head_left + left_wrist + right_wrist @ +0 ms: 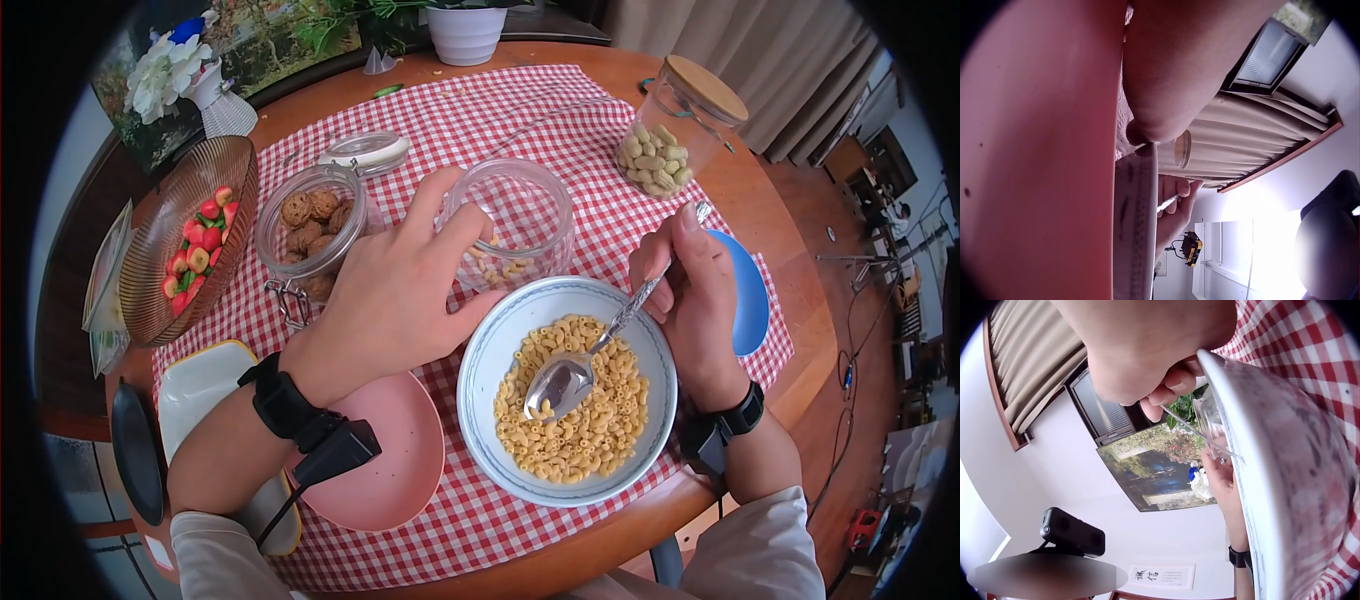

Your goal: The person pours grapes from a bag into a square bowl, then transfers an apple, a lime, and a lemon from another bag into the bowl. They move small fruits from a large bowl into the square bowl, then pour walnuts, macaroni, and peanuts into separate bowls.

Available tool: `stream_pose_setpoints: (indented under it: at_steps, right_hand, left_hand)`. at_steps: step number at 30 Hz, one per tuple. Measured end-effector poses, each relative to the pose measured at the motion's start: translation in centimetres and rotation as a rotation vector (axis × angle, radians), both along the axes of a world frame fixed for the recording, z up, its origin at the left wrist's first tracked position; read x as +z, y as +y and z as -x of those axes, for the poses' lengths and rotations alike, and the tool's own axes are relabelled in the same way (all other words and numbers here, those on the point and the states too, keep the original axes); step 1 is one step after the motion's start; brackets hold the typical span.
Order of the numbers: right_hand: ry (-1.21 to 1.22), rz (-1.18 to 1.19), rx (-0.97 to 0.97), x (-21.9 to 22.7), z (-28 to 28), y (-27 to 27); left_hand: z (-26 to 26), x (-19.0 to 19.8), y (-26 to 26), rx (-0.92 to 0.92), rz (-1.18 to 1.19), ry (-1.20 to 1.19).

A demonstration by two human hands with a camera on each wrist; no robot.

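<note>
With curled fingers, my right hand (697, 320) grips the spoon (562, 386), inside the bowl (478, 420) of pasta (590, 450). My left hand (385, 290) is open, fingers spread at the glass jar (545, 228).

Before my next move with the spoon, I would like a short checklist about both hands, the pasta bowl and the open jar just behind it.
1. Right hand grips the spoon: ok.
2. Spoon well filled: not ok, only a few pieces lie in it.
3. Bowl upright, with pasta inside: ok.
4. Open jar has no lid on its mouth: ok.
5. Left hand steadies the jar firmly: cannot tell; its fingers are at the rim.
</note>
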State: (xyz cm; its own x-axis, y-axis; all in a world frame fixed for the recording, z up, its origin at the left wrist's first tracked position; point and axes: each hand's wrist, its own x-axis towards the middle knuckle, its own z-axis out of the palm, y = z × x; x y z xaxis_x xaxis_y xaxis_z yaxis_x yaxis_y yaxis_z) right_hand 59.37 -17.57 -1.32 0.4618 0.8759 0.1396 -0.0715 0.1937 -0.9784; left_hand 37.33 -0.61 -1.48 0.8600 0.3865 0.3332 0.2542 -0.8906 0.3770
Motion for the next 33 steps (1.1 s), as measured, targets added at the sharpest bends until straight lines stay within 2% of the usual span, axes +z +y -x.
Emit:
stream_pose_setpoints:
  at_steps: [9,17,19,24,27,29,33]
  right_hand:
    - [0.124,0.036,-0.002,0.0,-0.2,0.3]
    - [0.357,0.042,0.005,-0.2,-0.8,0.5]
    - [0.336,0.044,-0.002,-0.2,-0.8,0.5]
    - [0.323,0.051,-0.011,-0.2,-0.8,0.5]
    - [0.403,0.039,-0.046,0.0,-0.7,0.7]
    - [0.469,-0.029,-0.185,0.1,-0.6,0.9]
    - [0.491,-0.041,-0.287,0.5,-0.4,1.3]
  left_hand:
    - [-0.1,-0.4,0.3,-0.032,-0.057,-0.041]
    - [-0.1,-0.4,0.3,-0.062,-0.102,-0.081]
    - [-0.1,0.1,0.0,-0.006,0.014,-0.011]
    - [0.0,0.0,0.0,-0.009,0.009,-0.015]
    - [0.0,0.0,0.0,-0.007,0.007,-0.015]
    - [-0.1,0.0,0.0,-0.007,0.003,-0.015]
    - [-0.1,-0.2,0.0,-0.005,-0.013,-0.021]
